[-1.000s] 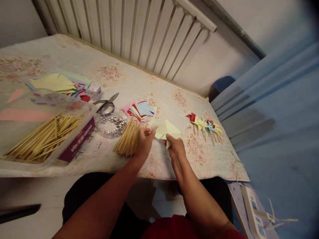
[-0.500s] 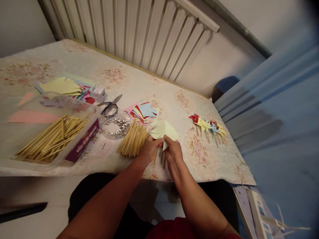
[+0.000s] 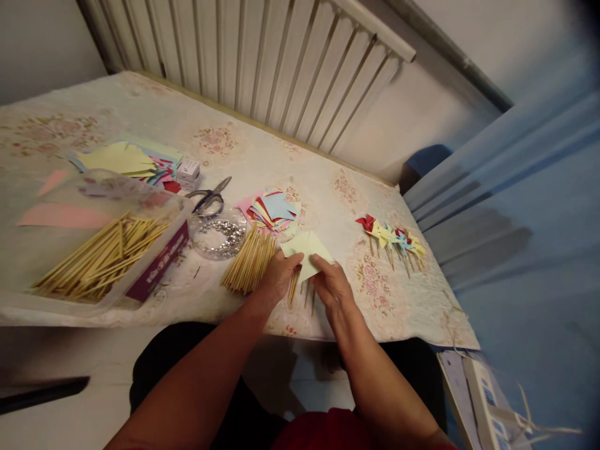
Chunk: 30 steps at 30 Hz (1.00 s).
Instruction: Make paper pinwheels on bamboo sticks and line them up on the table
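A pale yellow paper square (image 3: 304, 250) is pinched between both hands near the table's front edge. My left hand (image 3: 276, 278) grips its left corner, and my right hand (image 3: 330, 287) presses its near side with fingers closed. A few loose wooden sticks (image 3: 300, 290) lie under the hands. A bundle of sticks (image 3: 248, 265) lies just left of my left hand. A stack of coloured paper squares (image 3: 272, 209) sits beyond it.
A clear box of sticks (image 3: 103, 256) stands at the left. A round dish of shiny pins (image 3: 218, 234), scissors (image 3: 209, 197) and coloured paper sheets (image 3: 124, 159) lie behind it. Finished paper pinwheels (image 3: 389, 237) lie at the right. A radiator (image 3: 262, 62) backs the table.
Both hands have come closer together and lower, bringing the yellow paper down toward the table over the loose sticks. The camera has shifted slightly.
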{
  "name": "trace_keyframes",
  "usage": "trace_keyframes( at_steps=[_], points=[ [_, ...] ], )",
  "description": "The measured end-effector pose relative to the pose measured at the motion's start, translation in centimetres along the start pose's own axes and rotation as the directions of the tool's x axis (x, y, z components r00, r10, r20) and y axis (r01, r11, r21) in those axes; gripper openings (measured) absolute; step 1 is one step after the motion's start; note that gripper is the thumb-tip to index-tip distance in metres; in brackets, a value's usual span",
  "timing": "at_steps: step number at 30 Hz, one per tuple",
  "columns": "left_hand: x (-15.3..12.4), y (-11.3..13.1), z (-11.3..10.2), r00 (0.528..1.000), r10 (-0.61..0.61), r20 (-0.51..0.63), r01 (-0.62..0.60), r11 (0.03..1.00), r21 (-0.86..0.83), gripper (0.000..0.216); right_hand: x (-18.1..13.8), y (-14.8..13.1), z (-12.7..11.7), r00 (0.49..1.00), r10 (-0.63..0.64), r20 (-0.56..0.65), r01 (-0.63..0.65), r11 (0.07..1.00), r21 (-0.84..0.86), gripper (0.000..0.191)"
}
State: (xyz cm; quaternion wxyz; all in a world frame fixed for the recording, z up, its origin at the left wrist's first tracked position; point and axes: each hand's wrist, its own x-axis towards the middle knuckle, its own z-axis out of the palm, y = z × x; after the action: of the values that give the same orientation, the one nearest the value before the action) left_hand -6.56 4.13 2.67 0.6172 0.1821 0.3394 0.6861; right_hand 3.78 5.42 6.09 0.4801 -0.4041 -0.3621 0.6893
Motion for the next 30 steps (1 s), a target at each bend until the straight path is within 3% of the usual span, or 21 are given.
trace_keyframes(
  at_steps=[6,11,16,25,30],
  points=[
    [-0.2,0.4,0.1,0.988,-0.119,0.101,0.106,0.987,0.123,0.036,0.8,-3.3,-3.3,0.986,0.12,0.12,-0.095,0.976,-0.196,0.027],
    [0.0,-0.1,-0.2,0.98,-0.173,0.095,0.154,0.971,0.186,0.034,1.1,-4.5,-3.4,0.97,0.2,0.135,-0.134,0.911,-0.39,0.033],
    [0.1,-0.1,-0.3,0.98,-0.186,0.066,0.17,0.966,0.192,0.031,1.2,-3.8,-3.3,0.988,0.149,0.051,-0.106,0.867,-0.487,0.032],
    [-0.1,-0.4,-0.4,0.977,-0.18,0.114,0.158,0.971,0.181,0.033,1.5,-2.5,-3.5,0.998,0.036,-0.045,-0.054,0.842,-0.536,0.022],
    [-0.2,-0.2,-0.3,0.975,-0.169,0.142,0.143,0.974,0.176,0.036,1.4,-2.1,-3.4,0.997,0.065,-0.04,-0.076,0.865,-0.496,0.025]
  ],
)
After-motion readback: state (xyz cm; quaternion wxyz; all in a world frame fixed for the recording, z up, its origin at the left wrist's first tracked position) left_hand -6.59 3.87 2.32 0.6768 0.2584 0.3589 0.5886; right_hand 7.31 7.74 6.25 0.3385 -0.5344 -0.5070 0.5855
